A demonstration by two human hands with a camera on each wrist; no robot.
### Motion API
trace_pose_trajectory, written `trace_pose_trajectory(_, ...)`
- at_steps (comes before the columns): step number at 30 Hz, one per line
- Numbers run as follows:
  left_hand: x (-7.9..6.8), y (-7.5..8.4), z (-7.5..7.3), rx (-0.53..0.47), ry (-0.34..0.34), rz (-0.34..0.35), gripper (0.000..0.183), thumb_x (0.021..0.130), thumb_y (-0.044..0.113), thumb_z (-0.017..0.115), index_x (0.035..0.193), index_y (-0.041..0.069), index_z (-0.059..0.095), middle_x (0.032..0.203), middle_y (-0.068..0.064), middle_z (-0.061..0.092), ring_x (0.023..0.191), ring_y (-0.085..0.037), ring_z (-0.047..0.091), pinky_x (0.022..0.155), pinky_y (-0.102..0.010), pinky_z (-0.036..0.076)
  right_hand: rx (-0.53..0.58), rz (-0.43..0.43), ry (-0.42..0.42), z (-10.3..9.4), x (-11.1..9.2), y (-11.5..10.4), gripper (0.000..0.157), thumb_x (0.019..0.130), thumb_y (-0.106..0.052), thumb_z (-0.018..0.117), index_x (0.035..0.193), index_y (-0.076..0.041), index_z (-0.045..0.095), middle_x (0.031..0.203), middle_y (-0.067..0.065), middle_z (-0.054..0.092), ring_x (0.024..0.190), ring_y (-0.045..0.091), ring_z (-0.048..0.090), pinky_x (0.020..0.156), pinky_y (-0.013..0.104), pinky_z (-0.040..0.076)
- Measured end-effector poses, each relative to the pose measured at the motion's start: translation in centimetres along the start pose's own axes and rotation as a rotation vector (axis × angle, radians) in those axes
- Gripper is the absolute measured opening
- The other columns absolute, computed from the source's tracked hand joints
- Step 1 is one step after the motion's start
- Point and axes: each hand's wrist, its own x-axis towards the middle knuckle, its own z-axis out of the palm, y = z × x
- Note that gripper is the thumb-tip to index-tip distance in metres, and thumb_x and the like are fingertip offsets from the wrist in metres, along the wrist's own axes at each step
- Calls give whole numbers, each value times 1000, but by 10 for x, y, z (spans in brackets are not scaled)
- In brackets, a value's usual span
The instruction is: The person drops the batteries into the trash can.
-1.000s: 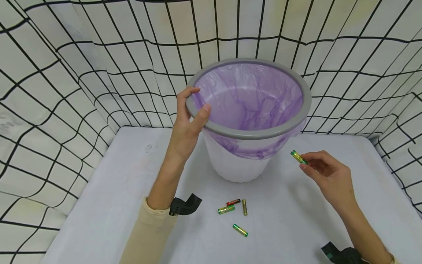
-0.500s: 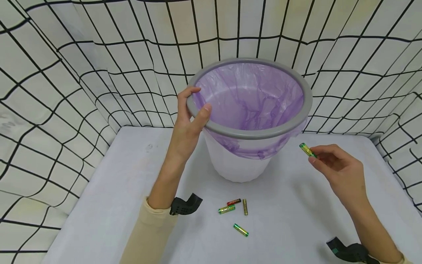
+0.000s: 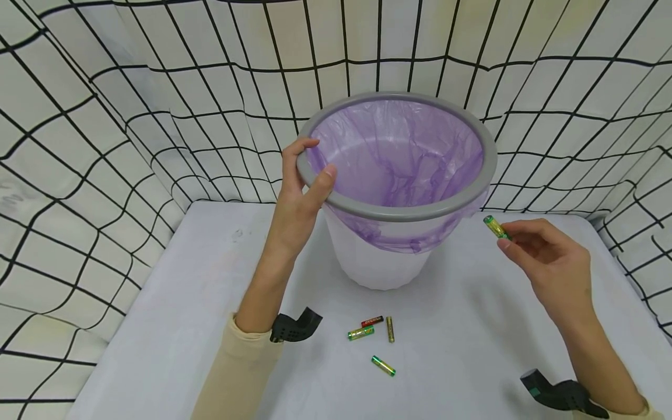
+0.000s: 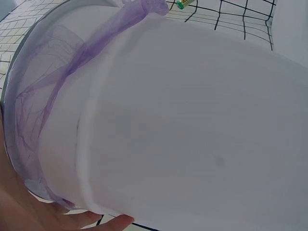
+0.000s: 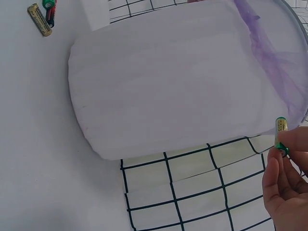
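Note:
A white trash can [image 3: 383, 268] with a grey rim ring and a purple bag lining [image 3: 399, 151] stands on the table in the head view. My left hand [image 3: 299, 204] grips its rim at the left, thumb over the ring and fingers around the outside. To the right of the can, my right hand [image 3: 551, 262] pinches a green and gold battery [image 3: 496, 227] between thumb and fingers, above the table and just below rim height. The right wrist view shows this battery [image 5: 281, 137] held upright beside the can's wall.
Several loose batteries lie in front of the can: a red one [image 3: 372, 321], a thin gold one [image 3: 390, 329], and green ones [image 3: 360, 333] on the white table [image 3: 446, 361]. A white wall with a black grid [image 3: 210, 87] encloses the back and sides.
My right hand has moved right and upward, carrying the battery a little farther from the can. The left hand, the can and the loose batteries have stayed in place.

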Motion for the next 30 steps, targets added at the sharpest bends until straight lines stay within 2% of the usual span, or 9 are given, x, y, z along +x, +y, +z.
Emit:
trace_pose_trajectory(5,1,0,0,-3,-4,7,57,94,49,61,145,39,37,158,-1,39,134,-20,49,107,-52,47,63,-16,17,-3,6,-4,29,88,12,72,118,10,69,107,-2,72,92,10,63,78,9,55)
trace_pose_trajectory(10,1,-1,0,7,-6,15,57,94,50,61,145,40,37,158,-1,39,134,-20,49,107,-53,47,17,-23,32,-5,11,-8,29,89,11,72,118,9,70,107,-3,71,94,10,64,79,9,55)
trace_pose_trajectory(14,1,-1,0,14,-2,12,57,93,50,61,145,40,37,157,-1,40,135,-20,48,108,-53,46,27,-34,37,-6,15,-14,30,89,12,72,118,9,69,107,-3,72,96,10,66,81,9,55)
trace_pose_trajectory(21,1,-1,1,-5,2,1,56,93,49,61,144,40,38,161,0,35,137,-20,47,109,-53,46,205,-48,64,-4,22,-23,31,86,15,72,117,13,68,107,4,73,98,14,68,88,12,56)
trace_pose_trajectory(26,1,-1,1,-4,6,8,59,93,49,61,146,36,37,162,1,33,139,-20,46,109,-54,45,273,-62,69,0,26,-29,32,85,17,72,116,14,68,108,6,74,98,16,68,90,13,56)
trace_pose_trajectory(30,1,-2,1,-4,5,11,57,94,49,61,145,38,38,161,1,35,138,-19,46,110,-53,45,286,-76,75,1,28,-34,31,86,17,71,116,14,68,108,6,73,99,17,68,88,13,57)
